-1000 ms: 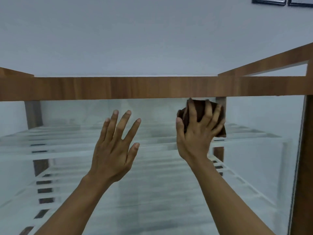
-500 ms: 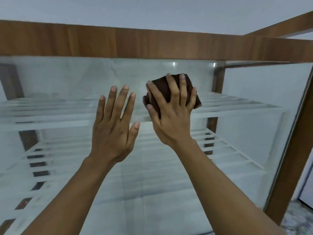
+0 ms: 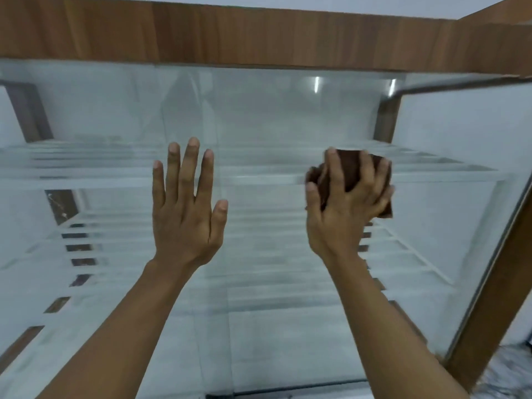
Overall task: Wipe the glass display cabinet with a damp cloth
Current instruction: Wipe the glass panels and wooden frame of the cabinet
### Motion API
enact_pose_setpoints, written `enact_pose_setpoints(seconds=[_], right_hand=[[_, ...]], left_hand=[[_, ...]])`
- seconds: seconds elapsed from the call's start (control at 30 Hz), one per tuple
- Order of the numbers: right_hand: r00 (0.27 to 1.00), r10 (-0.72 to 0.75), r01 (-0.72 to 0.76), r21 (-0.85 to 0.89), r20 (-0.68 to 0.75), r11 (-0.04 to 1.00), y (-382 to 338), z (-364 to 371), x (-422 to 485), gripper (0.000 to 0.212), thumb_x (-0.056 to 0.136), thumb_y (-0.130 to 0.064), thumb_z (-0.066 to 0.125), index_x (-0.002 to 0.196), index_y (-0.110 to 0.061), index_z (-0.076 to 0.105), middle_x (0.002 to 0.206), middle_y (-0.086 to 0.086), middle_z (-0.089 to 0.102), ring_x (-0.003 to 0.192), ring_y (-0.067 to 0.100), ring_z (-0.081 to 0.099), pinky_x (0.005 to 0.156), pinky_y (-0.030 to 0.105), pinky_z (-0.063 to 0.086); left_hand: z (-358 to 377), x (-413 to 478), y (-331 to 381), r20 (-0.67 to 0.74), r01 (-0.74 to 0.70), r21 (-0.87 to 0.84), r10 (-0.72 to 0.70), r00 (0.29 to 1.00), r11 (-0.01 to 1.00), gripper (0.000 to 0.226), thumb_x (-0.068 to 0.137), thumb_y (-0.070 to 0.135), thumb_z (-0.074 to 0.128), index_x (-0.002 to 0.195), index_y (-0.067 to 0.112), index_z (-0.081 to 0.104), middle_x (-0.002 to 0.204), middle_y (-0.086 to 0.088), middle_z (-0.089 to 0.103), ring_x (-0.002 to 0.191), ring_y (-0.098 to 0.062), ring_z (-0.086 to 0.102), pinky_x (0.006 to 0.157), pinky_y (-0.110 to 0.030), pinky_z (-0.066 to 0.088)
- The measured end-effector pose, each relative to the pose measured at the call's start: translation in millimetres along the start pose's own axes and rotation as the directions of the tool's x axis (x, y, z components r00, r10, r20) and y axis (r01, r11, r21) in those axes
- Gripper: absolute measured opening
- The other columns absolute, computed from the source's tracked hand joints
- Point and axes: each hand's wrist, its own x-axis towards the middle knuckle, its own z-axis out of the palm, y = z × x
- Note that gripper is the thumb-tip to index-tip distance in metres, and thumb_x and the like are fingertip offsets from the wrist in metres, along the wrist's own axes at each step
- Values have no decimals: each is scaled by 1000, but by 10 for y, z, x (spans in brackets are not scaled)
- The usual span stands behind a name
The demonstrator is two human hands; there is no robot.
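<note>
I am seeing the cabinet [image 3: 259, 33] from the front, through its glass [image 3: 273, 110]. My right hand [image 3: 342, 217] is gripping the brown cloth [image 3: 349, 168], with the fingers curled over it, and is holding it to the glass on the right side, at the height of the upper shelf [image 3: 100, 174]. My left hand [image 3: 187, 217] is raised just left of it, fingers straight and a little spread, holding nothing. I cannot tell if its palm is touching the glass.

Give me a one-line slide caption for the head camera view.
Right hand grips a bunched brown cloth at the display cabinet's glass front, open left hand raised beside it.
</note>
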Motion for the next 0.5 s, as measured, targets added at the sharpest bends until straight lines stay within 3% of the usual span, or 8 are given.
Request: enact_pose_setpoints(seconds=[0.07,0.1,0.13,0.2,0.27,0.33,0.43,0.5], right_hand=[[974,219,-218,35,-52,975,7,-7,126,53,100,-51,43,150,-34,39,161,15,22,152,43,8,115,74,6],[984,174,-174,14,-43,985,-132,25,105,53,101,-51,42,151,-33,40,161,16,23,151,44,9,116,73,4],[1000,22,-22,-9,-3,1000,-298,75,13,53,101,-50,42,151,-33,42,161,14,22,151,43,10,117,72,3],[940,-325,326,14,104,945,-495,158,-322,49,102,-50,46,149,-37,43,160,9,20,152,39,9,119,70,5],[896,-414,420,-7,160,907,-310,151,-644,49,101,-51,49,149,-41,41,159,5,21,152,35,9,118,71,8],[952,-273,280,-29,140,960,53,88,-756,51,100,-54,48,149,-40,41,158,6,21,151,37,10,117,72,9],[994,105,-105,10,23,994,321,5,-516,54,99,-55,43,149,-35,39,160,10,16,152,41,4,116,73,5],[993,110,-111,23,33,994,130,42,-413,57,99,-53,44,152,-33,38,163,14,16,152,42,2,117,72,2]], left_hand=[[30,-62,21,5,5,33,-6,1000,999,63,103,37,23,156,4,21,162,-21,21,155,-35,9,127,-52,5],[34,-73,20,2,11,41,-11,1000,999,62,104,37,23,156,4,21,162,-22,22,154,-38,11,127,-52,5],[34,-70,16,-5,14,43,-14,1000,999,61,104,35,24,156,4,21,162,-22,23,153,-40,13,127,-52,6],[27,-56,14,-10,12,42,-11,1000,999,60,104,32,27,156,4,22,162,-23,24,151,-41,15,127,-52,6],[23,-71,31,-9,16,46,-16,1000,999,59,104,30,30,156,4,23,162,-24,25,151,-42,16,127,-51,6],[24,-85,34,-6,35,45,-34,999,998,60,103,29,33,156,4,23,162,-24,24,151,-42,17,126,-52,7],[36,-71,20,-8,29,39,-29,1000,999,60,103,30,37,156,4,24,162,-23,23,151,-43,18,126,-51,6],[74,-218,75,-34,53,24,-52,998,998,60,103,30,36,156,4,24,163,-23,21,152,-44,17,126,-52,5]])
